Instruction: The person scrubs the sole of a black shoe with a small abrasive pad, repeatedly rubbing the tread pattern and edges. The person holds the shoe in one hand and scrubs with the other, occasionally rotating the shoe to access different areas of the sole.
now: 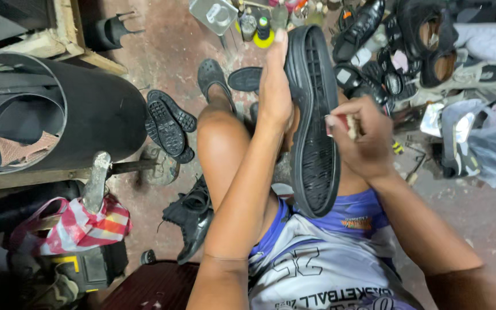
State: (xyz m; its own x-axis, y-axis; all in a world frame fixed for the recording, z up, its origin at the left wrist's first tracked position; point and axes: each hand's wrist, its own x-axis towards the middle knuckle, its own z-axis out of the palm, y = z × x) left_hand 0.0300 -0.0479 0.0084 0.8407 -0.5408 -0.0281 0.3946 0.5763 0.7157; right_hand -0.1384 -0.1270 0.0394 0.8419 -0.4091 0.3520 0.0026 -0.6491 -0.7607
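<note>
Your left hand [275, 92] grips the black shoe [315, 120] sole-up over your lap; your right hand [363, 138], fingers pinched on a small tool [351, 126], works its edge. A slip could jab your thigh.

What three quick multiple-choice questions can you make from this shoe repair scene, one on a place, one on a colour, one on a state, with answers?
1. Where does the rolled black sheet lie?
A. At the left
B. On the person's lap
C. At the far right

2. What colour is the sole of the shoe being held?
A. White
B. Black
C. Red

3. How is that shoe turned?
A. Sole facing the camera
B. Sole flat on the floor
C. Hidden in a bag

Answers: 1 A, the roll fills the left side. 2 B, the ridged sole is black. 3 A, the left hand props it tread-up while the right hand grips a small tool at its edge.
</note>
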